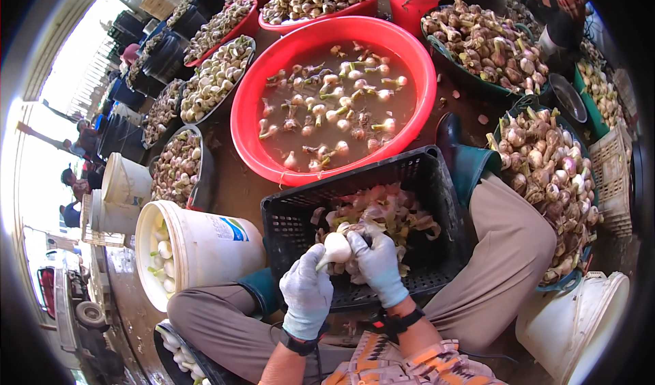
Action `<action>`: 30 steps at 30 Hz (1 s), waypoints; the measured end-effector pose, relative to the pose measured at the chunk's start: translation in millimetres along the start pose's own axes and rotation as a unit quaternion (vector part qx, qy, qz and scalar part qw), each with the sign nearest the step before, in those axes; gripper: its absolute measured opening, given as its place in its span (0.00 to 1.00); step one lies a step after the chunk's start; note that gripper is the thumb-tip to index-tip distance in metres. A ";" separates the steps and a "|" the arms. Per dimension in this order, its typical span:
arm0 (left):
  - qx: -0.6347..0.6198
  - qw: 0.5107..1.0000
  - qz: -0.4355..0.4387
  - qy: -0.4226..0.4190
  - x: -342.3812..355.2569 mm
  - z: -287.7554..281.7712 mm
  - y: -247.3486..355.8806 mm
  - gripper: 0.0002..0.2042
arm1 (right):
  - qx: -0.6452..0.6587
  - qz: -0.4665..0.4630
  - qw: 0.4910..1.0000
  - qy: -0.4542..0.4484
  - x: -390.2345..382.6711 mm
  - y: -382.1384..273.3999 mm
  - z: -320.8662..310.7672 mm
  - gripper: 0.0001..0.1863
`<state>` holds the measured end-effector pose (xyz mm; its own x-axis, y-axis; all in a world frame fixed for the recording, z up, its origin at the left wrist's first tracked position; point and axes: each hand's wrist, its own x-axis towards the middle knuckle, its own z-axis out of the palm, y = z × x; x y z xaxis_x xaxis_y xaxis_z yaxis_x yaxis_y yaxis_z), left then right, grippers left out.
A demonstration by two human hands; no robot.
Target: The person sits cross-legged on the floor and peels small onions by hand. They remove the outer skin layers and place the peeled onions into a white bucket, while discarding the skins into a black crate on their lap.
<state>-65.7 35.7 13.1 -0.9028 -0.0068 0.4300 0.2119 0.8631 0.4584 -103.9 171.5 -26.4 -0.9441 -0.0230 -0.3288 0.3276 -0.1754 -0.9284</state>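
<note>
A white garlic bulb [336, 248] with a short green stem is held between my two gloved hands, over a black plastic crate [437, 248]. My left hand [305, 291] has its fingers closed round the stem side. On the bulb's other side, my right hand [377, 262] pinches at the root end, where some loose skin shows. Below and beyond the hands, a heap of peeled-off garlic skins [392, 207] lies in the crate. Both hands wear pale work gloves, with dark bands on the wrists.
Beyond the crate stands a red tub [245, 125] of murky water with floating garlic bulbs. A white bucket [215, 241] of peeled bulbs lies tilted at my left. Garlic heaps [546, 173] fill tubs at my right, beside a white bucket [573, 323]. People [82, 183] sit far left.
</note>
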 end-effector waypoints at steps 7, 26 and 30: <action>0.074 0.994 0.065 -0.047 5.6 4.9 0.7 0.17 | -0.336 -0.155 0.929 0.006 -7.3 -4.9 0.1 0.13; -0.293 0.899 -0.317 0.076 -11.1 -25.7 -13.5 0.16 | -0.349 -0.108 0.924 0.113 15.5 50.8 -10.7 0.11; -0.573 0.682 -0.424 0.161 10.0 -60.0 -16.2 0.16 | -0.220 -0.027 0.972 0.075 25.1 55.9 -28.3 0.08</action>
<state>-55.7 -8.6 56.7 -0.7928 -0.5286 -0.3033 -0.0144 -0.4812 0.8765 -108.2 189.0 -91.5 -0.9555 0.1242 -0.2677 0.2919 0.2656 -0.9188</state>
